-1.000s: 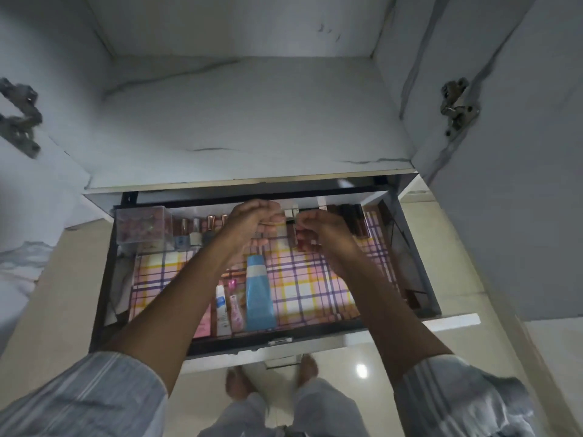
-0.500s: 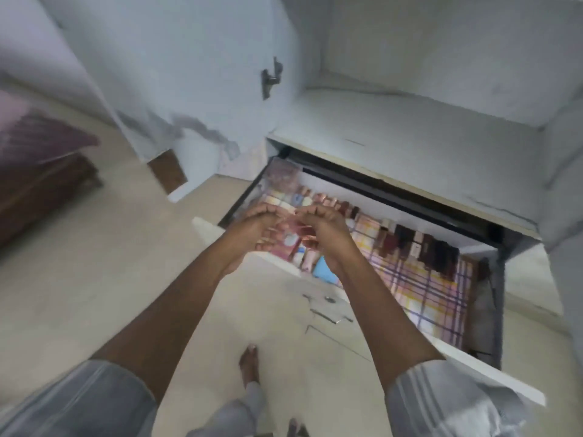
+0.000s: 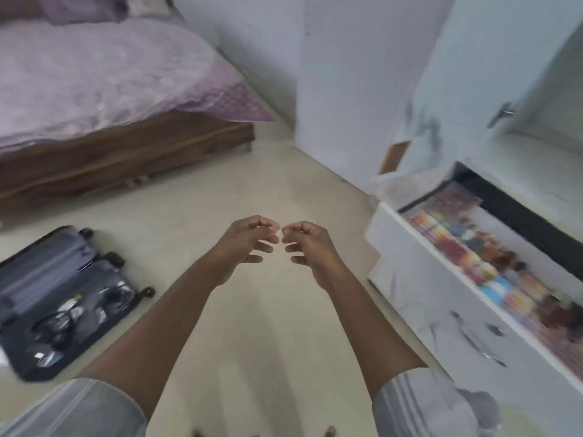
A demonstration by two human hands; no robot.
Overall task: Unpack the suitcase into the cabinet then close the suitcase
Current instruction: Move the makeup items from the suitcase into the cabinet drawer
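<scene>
Both grips empty, fingers loosely curled: left hand [image 3: 244,244], right hand [image 3: 307,244], nearly touching above the floor [image 3: 268,326]. Open suitcase [image 3: 60,298] lies at floor's left edge, long axis diagonal, left hand nearer. Cabinet drawer [image 3: 441,279] open right.

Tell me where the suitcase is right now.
In the head view, the suitcase lies open on the floor at lower left, just in front of the bed, left of the left hand.
</scene>
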